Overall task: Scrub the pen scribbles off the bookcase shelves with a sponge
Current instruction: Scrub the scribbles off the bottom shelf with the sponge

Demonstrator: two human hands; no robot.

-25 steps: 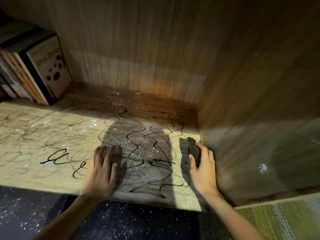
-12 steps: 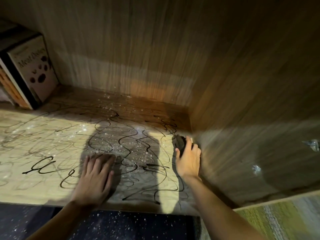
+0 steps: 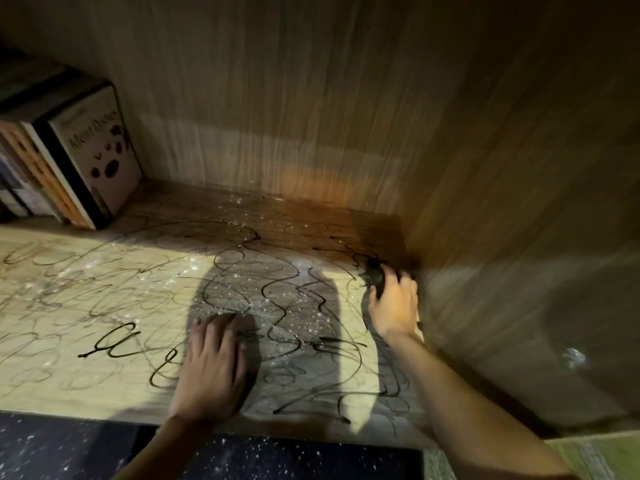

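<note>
The right hand [image 3: 393,304] grips a small dark sponge [image 3: 375,277] with curled fingers, pressing it on the pale wooden shelf board [image 3: 69,306] near the back right corner, close to the side panel [image 3: 519,237]. The left hand [image 3: 211,365] lies flat, fingers straight, on looping black pen scribbles [image 3: 114,341]. Upright books [image 3: 69,161] stand at the far left.

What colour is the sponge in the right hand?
Dark, nearly black; the sponge shows in the head view, gripped by the right hand.
</note>
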